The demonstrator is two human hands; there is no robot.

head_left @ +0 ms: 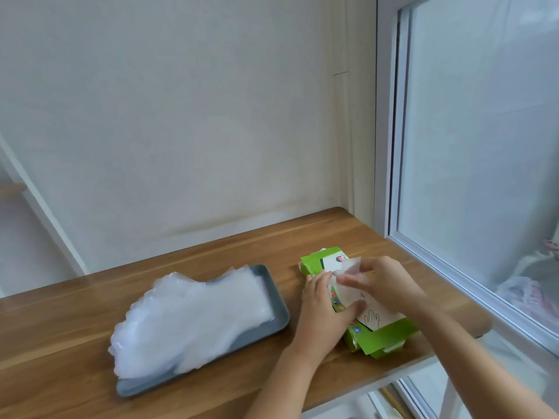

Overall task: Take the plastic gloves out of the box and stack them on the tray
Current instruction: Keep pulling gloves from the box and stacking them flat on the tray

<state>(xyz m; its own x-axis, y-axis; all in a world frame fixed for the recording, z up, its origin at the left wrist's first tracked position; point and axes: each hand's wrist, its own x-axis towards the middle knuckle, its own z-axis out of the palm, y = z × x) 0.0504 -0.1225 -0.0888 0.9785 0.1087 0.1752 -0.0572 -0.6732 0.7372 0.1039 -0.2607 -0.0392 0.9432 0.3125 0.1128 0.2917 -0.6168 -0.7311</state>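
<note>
Left hand (323,309) presses the box (378,338), right hand (385,282) pinches a glove (351,269) out; next, lay it on the tray (273,293).

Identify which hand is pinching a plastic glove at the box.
The right hand, farther from the tray: its fingers pinch the glove above the green box. The left hand only presses on the box.

wooden bench (187,261) carrying a tray and a box
a grey tray (273,300) lies on the left part of the bench, slanting from near left to far right. a green cardboard box (381,337) lies flat near the bench's right edge, just beside the tray but apart from it, with a strip of wood showing between them.
</note>
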